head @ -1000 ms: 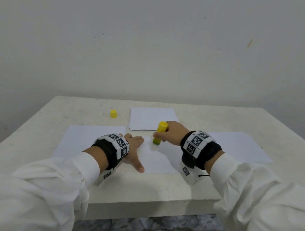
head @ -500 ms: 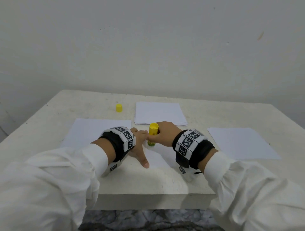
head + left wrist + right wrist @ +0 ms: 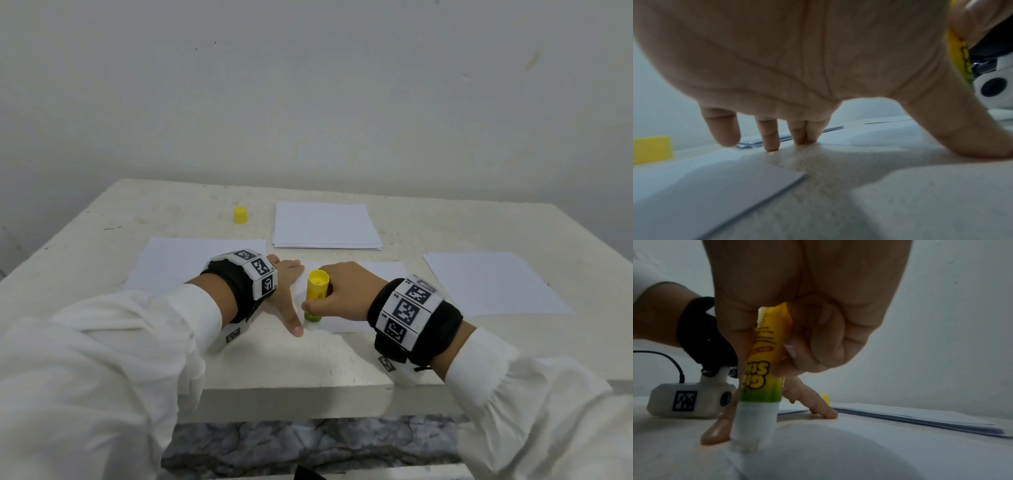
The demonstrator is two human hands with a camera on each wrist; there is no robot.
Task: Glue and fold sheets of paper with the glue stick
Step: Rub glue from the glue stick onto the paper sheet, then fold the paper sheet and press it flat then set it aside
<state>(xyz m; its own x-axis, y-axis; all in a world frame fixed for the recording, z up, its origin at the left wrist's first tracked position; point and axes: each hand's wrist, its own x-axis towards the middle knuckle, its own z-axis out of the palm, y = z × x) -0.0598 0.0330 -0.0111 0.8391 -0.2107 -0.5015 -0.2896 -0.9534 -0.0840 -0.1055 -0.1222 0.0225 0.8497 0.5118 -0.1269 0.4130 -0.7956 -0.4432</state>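
Note:
My right hand [image 3: 342, 291] grips an uncapped yellow and green glue stick [image 3: 315, 298] [image 3: 764, 373] upright, its white tip pressed on the left edge of a white sheet [image 3: 373, 274] [image 3: 838, 451] near the table's front. Just left of it my left hand [image 3: 286, 291] [image 3: 797, 81] lies spread, straight fingers and thumb pressing on the table and the sheet's edge. The stick's yellow cap [image 3: 240, 214] [image 3: 651, 149] stands apart at the back left.
A stack of white paper [image 3: 325, 226] lies at the back centre. Single sheets lie at the left [image 3: 178, 260] and the right [image 3: 489, 284]. The white table [image 3: 308, 363] ends in a front edge just below my wrists.
The right hand has drawn the glue stick toward me and leftward along the sheet, ending beside the left thumb. The left hand stays pressed down.

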